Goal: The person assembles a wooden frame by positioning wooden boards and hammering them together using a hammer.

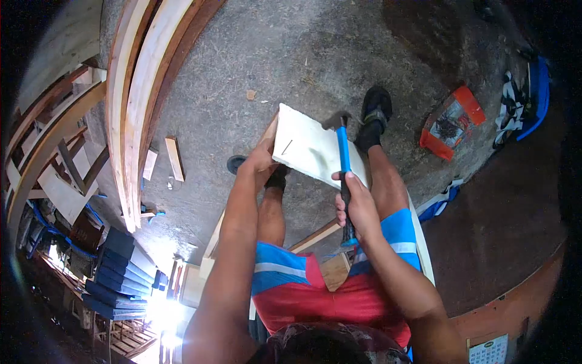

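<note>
Right now, it looks like a hammering step, with the hammer (344, 151) up and ready but no hit to be seen. The left hand (260, 156) holds the pale board (306, 141) by its near left corner, close to its left edge. The right hand (360, 203) is closed around the hammer's dark grip. The hammer's head is by the board's far edge, toward the right side.

The board is up between the person's legs, over the floor (273, 57). A thin dark thing, maybe a nail (287, 147), shows near the board's left edge, not far from the left hand. I cannot tell if it stands up or lies flat.

To hit it well, the board must be kept still, the left fingers must be out of the way, and the hammer must come over to that side. An orange tub (437, 144) with small dark bits sits on the floor, past the right foot.
</note>
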Motion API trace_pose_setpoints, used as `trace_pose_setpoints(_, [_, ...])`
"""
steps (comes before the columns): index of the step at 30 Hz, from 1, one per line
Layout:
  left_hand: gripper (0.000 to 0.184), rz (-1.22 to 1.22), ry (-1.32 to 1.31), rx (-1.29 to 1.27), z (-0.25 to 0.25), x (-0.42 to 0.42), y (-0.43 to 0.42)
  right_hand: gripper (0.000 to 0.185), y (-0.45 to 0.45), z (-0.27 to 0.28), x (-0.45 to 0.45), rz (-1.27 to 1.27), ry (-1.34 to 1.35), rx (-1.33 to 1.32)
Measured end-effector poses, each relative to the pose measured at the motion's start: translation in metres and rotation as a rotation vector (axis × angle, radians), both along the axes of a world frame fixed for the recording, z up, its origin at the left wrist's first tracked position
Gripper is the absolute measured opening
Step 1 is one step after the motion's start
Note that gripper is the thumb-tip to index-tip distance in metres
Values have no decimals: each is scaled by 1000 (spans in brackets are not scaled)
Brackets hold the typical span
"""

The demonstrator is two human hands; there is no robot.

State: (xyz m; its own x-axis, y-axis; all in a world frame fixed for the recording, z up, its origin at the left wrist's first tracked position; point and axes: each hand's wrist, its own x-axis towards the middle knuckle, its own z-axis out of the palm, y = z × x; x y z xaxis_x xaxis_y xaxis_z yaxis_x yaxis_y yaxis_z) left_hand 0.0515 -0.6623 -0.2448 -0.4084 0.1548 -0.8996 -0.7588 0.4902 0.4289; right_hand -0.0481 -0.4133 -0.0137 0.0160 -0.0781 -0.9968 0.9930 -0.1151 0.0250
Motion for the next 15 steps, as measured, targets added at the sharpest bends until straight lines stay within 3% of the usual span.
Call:
trace_pose_setpoints(3, [57, 151, -265, 23, 30, -6, 11, 39, 8, -9, 13, 0, -17, 28])
trace_pose_setpoints(5, [54, 768, -322, 115, 36, -9, 23, 38, 8, -9, 10, 5, -23, 47])
trace_pose_setpoints(6, [54, 772, -331, 120, 44, -9, 23, 38, 8, -6, 11, 14, -46, 57])
trace_pose_setpoints(8, [53, 233, -133, -10, 89, -43, 18, 38, 7, -1, 8, 16, -32, 51])
trace_pose_setpoints(11, [55, 97, 30, -73, 94, 0, -3, 38, 3, 8, 7, 39, -42, 23])
trace_pose_setpoints(15, [66, 29, -118, -183, 120, -13, 2, 40, -5, 7, 16, 82, 12, -14])
